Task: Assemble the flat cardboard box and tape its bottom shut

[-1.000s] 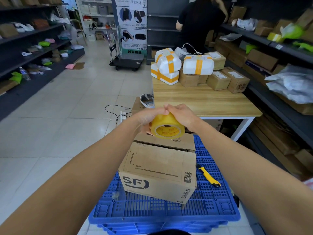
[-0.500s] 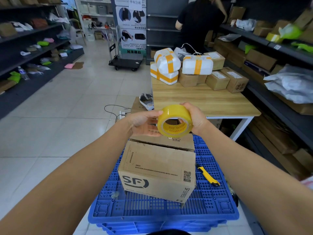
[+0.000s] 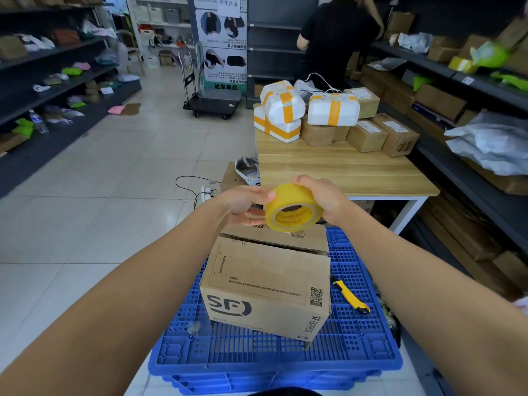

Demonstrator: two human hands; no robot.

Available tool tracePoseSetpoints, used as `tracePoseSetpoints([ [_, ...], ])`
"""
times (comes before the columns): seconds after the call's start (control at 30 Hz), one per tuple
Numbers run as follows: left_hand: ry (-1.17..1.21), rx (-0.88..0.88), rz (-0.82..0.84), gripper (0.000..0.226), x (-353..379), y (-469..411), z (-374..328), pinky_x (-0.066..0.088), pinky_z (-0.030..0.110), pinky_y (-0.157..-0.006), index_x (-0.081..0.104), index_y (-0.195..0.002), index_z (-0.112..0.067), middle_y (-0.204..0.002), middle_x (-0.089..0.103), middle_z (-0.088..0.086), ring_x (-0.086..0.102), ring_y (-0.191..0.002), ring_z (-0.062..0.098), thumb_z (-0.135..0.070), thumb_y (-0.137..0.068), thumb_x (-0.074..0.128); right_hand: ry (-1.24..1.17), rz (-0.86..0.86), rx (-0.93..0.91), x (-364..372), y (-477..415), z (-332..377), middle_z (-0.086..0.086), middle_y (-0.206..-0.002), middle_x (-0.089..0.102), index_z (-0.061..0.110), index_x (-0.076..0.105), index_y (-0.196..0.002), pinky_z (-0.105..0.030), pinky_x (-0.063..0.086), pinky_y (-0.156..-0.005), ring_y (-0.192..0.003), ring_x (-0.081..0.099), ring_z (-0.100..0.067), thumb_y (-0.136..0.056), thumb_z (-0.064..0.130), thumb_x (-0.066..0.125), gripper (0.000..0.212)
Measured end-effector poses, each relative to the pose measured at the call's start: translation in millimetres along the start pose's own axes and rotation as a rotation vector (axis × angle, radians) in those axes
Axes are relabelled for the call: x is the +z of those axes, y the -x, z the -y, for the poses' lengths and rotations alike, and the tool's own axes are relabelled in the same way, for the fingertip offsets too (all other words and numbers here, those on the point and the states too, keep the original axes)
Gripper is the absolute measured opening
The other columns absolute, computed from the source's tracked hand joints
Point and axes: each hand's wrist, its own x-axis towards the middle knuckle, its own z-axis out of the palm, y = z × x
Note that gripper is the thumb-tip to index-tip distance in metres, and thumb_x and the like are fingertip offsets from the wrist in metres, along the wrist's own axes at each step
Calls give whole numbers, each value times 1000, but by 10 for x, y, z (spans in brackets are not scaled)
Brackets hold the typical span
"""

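A brown cardboard box (image 3: pixel 267 284) printed with "SF" stands assembled on a blue plastic pallet (image 3: pixel 274 355), its flaps folded over on top. Above its far edge I hold a roll of yellow-tinted clear tape (image 3: pixel 291 208). My right hand (image 3: pixel 321 195) grips the roll from the right and over the top. My left hand (image 3: pixel 245 205) touches the roll's left side, fingers curled at its edge. Whether a strip of tape is pulled free is unclear.
A yellow utility knife (image 3: pixel 350 294) lies on the pallet right of the box. A wooden table (image 3: pixel 343 172) behind carries taped parcels. Dark shelves line both sides. A person in black stands at the back. Cables and a power strip (image 3: pixel 204 191) lie on the tiled floor.
The tape roll was lifted off the box top and turned upright between both hands; since half a second ago it has barely shifted.
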Motion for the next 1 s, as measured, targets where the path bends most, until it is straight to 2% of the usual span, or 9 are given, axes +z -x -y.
tracePoseSetpoints([
  [0.1, 77, 9, 79, 34, -38, 31, 8, 53, 28, -66, 64, -113, -19, -108, 62, 4, 58, -93, 21, -32, -81, 66, -220, 8, 32, -24, -18, -58, -8, -82, 66, 18, 64, -95, -44, 54, -81, -76, 65, -26, -80, 44, 66, 29],
  [0.23, 125, 18, 185, 45, -60, 50, 10, 53, 45, -85, 61, -114, -21, -121, 59, 6, 59, -107, 30, -38, -74, 70, -430, 43, 15, -3, -18, -81, -2, -63, 66, 20, 63, -87, -30, 54, -61, -57, 64, -17, -83, 39, 64, 19],
  [0.27, 129, 16, 179, 49, -59, 44, 6, 52, 49, -88, 59, -117, -20, -124, 58, 7, 59, -109, 32, -37, -73, 72, -414, 41, 5, -7, -21, -81, -2, -64, 65, 21, 63, -86, -30, 54, -60, -57, 64, -16, -84, 39, 63, 18],
  [0.37, 97, 6, 142, 53, -28, 23, -14, 51, 53, -90, 52, -121, -18, -128, 54, 11, 59, -110, 36, -32, -73, 71, -248, 27, -25, 0, -31, -67, -5, -75, 66, 21, 65, -90, -41, 54, -75, -70, 65, -23, -81, 43, 63, 24],
  [0.5, 80, 9, 126, 57, 25, 8, -35, 56, 49, -81, 46, -129, -15, -131, 51, 13, 60, -107, 37, -30, -79, 66, -147, 21, -65, 10, -40, -34, -3, -66, 69, 17, 66, -88, -36, 55, -68, -65, 67, -21, -77, 46, 65, 31],
  [0.6, 48, 17, 118, 56, 42, 0, -40, 55, 50, -82, 45, -130, -14, -130, 51, 13, 61, -106, 38, -30, -80, 64, -90, 35, -89, -2, -51, -21, 2, -60, 70, 18, 66, -85, -33, 53, -65, -62, 68, -19, -76, 47, 65, 30],
  [0.77, 31, 34, 125, 46, 49, -2, -72, 53, 53, -86, 45, -132, -7, -134, 49, 20, 58, -111, 43, -21, -89, 55, -175, 45, -74, -22, -39, -37, -2, -67, 69, 18, 66, -89, -33, 53, -65, -64, 67, -21, -81, 40, 64, 23],
  [0.83, 16, 38, 118, 45, 55, 6, -87, 53, 52, -85, 45, -132, -4, -135, 48, 22, 59, -110, 44, -20, -90, 54, -215, 44, -65, -26, -37, -51, -1, -65, 69, 19, 66, -87, -35, 53, -68, -65, 66, -22, -82, 39, 63, 20],
  [1.0, -11, 45, 139, 39, 46, 23, -92, 58, 45, -77, 48, -127, -5, -135, 49, 22, 63, -104, 42, -19, -91, 53, -282, 30, -48, -37, -36, -86, -5, -74, 67, 22, 66, -85, -38, 53, -72, -71, 64, -25, -81, 38, 64, 16],
])
